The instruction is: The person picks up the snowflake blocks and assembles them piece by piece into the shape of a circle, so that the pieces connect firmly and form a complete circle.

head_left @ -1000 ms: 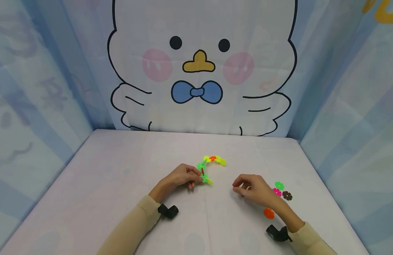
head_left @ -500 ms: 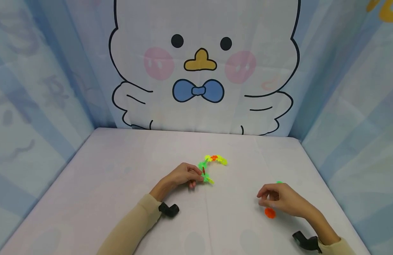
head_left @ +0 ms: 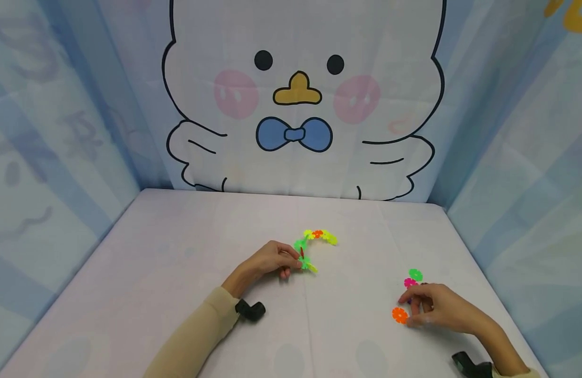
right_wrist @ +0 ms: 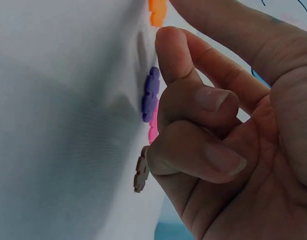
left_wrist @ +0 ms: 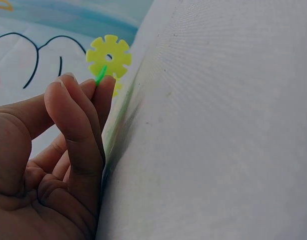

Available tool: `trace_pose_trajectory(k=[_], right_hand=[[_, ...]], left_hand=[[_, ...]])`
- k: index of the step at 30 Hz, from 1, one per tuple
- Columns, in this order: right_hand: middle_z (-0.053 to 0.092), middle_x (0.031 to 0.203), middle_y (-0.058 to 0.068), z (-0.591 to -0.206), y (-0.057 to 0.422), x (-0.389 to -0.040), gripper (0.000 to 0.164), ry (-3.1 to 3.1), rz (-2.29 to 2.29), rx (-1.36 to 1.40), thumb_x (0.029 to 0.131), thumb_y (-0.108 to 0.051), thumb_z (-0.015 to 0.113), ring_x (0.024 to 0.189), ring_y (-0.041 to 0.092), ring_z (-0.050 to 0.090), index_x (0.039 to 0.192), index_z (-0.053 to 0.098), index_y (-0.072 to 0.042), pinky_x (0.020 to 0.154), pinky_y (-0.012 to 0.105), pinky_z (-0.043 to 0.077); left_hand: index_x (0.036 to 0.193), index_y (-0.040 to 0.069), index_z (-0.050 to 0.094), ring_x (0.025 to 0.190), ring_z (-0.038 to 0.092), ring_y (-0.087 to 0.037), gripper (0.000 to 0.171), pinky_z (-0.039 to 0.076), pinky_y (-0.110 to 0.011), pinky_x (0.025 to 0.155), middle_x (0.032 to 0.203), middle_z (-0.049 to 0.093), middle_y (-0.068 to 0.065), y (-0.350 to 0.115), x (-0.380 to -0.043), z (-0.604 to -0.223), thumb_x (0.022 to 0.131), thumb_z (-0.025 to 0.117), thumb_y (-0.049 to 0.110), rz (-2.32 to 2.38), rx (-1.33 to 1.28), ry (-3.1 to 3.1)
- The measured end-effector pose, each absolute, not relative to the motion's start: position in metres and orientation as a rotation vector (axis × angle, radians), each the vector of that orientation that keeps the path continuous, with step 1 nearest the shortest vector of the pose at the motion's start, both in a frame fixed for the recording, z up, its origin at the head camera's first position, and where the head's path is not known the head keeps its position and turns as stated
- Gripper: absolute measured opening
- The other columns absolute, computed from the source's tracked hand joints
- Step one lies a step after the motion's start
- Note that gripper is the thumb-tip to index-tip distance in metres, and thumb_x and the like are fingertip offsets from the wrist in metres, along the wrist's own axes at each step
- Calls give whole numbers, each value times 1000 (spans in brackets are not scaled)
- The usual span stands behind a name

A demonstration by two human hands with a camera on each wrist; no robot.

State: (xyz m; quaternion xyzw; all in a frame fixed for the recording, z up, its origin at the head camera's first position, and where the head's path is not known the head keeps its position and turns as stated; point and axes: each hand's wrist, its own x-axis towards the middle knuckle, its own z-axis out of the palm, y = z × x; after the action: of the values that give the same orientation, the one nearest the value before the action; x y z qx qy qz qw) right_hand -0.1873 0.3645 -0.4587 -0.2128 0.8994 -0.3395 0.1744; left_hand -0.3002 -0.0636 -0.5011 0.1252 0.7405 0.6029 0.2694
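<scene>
Between thumb and fingertips, my left hand [head_left: 272, 258] pinches a green notched plastic disc [head_left: 304, 263] at the near end of a curved chain of interlocked discs. The chain also has yellow discs [head_left: 330, 239], an orange one [head_left: 317, 234] and a thin red one seen edge-on. In the left wrist view, a yellow disc [left_wrist: 109, 56] stands just beyond the fingertips. My right hand [head_left: 442, 310] is over the loose discs at the right, thumb and forefinger apart beside an orange disc [head_left: 400, 315]. Its other fingers are loosely curled.
Near the right hand lie a green disc [head_left: 415, 274], a pink disc [head_left: 410, 283], a purple disc [right_wrist: 151, 95] and a brown disc [right_wrist: 142, 170]. They rest on a white-covered table [head_left: 201, 226], with printed curtains on three sides.
My right hand has moved right and nearer the body, from the middle of the table to the loose discs. The left hand keeps its pinch on the green disc, almost unmoved.
</scene>
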Motion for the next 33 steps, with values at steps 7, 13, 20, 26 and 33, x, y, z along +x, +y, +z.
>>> trace_pose_trajectory(k=[7,13,20,26,33], right_hand=[[64,78,-8,-467,364,-189,25,2533,-979,-606,87,-23,87,66,2,53,106,74,-11,59,21,46],[64,79,-7,-469,364,-191,26,2523,-1005,-693,89,-20,86,66,2,55,111,74,-10,60,21,48],[65,85,-9,-469,360,-191,24,2583,-968,-699,86,-22,88,72,-1,54,106,75,-14,62,21,47],[69,93,-5,-466,354,-190,21,2605,-968,-617,86,-17,87,70,0,55,101,73,-15,51,22,48],[73,91,1,-464,354,-195,9,2498,-1071,-612,98,-14,75,55,1,52,106,74,-9,47,24,48]], left_hand=[[112,-2,73,53,59,-6,25,52,-20,54,68,70,3,-65,-299,-501,92,80,12,1620,337,1997],[112,-3,73,53,58,-6,25,51,-19,54,67,69,3,-66,-301,-501,92,79,11,1634,346,1986],[113,-4,73,53,59,-6,25,51,-20,54,69,70,3,-65,-300,-501,93,79,11,1633,341,1979],[114,-3,73,53,59,-6,25,52,-19,54,70,71,3,-65,-299,-500,93,78,11,1628,337,1977],[113,-3,73,54,59,-6,24,52,-19,54,70,71,2,-66,-301,-500,93,79,10,1631,340,1967]])
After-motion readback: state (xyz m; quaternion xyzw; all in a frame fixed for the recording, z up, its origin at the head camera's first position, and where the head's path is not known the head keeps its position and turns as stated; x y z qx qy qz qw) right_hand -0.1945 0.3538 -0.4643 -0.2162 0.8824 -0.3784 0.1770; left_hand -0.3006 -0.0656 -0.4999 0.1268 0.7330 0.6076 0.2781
